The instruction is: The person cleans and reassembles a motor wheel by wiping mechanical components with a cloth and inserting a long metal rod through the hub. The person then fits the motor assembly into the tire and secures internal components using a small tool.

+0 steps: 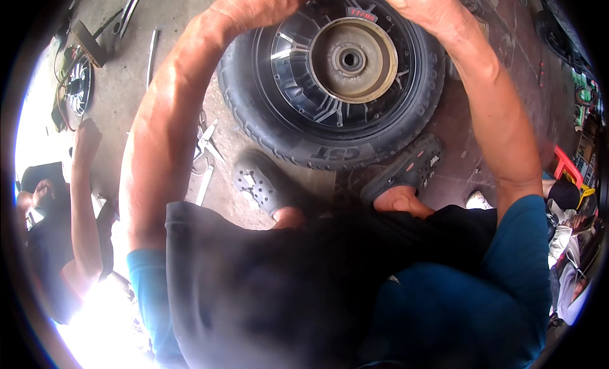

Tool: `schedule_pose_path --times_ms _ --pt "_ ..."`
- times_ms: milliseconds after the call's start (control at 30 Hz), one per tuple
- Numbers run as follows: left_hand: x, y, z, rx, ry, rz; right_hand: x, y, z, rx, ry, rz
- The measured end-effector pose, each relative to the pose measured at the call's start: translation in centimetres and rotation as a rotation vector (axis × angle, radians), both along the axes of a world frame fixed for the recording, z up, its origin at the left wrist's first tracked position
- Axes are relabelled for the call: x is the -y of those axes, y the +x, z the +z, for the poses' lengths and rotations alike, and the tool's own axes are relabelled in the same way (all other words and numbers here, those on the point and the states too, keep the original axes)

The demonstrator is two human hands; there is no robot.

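A black tire [250,125] lies flat on the floor in front of my feet, mounted on a glossy black wheel hub [295,64]. At the hub's middle is a round, brownish metal recess [325,71] with a ring-shaped bearing seat around a dark hole. My left hand [269,4] reaches over the tire's far left part. Over the far right part is my right hand [422,4]. The top edge of the picture cuts off both hands, so their fingers and anything in them are hidden.
My grey clogs [263,179] stand close to the tire's near side. Scissors-like metal tools [206,142] lie left of it, with a long metal bar [152,58] farther off. Another person's arm [85,179] is at far left, near a small spoked wheel [79,84]. Red frame [566,166] at right.
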State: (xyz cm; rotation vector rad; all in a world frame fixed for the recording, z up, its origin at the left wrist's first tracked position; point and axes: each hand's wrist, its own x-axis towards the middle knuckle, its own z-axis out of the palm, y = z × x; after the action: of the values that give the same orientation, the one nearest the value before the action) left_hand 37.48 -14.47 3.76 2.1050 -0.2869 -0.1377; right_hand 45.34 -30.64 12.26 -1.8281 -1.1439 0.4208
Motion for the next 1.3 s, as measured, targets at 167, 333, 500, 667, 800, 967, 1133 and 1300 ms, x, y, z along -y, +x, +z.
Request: schedule_pose_path --times_ms 167,333,500,667,800,967,1133,1300 --pt "0.1 0.5 -0.1 0.025 0.059 -0.045 1.0 -0.3 -0.2 0.192 -0.008 -0.032" --pt "-0.4 0.7 0.6 0.077 0.202 -0.110 0.6 0.5 0.4 -0.244 -0.147 -0.047" --pt "0.4 1.1 1.6 -0.019 0.107 -0.057 1.6 2.8 1.6 -0.485 -0.180 0.296" --pt "0.2 0.6 0.8 0.040 0.036 -0.070 1.4 2.7 1.4 -0.429 -0.226 0.295" --pt "0.1 0.6 0.5 0.129 0.046 -0.064 1.3 2.0 0.9 -0.392 -0.053 0.269" --pt "0.0 0.6 0.7 0.019 0.106 -0.071 0.6 2.0 0.1 -0.282 -0.102 0.215" --pt "0.5 0.4 1.5 -0.006 -0.112 -0.102 0.7 2.0 -0.4 -0.222 -0.033 0.238" --pt "0.7 1.6 0.7 0.253 0.092 -0.131 1.1 1.8 1.2 -0.204 -0.106 0.186"
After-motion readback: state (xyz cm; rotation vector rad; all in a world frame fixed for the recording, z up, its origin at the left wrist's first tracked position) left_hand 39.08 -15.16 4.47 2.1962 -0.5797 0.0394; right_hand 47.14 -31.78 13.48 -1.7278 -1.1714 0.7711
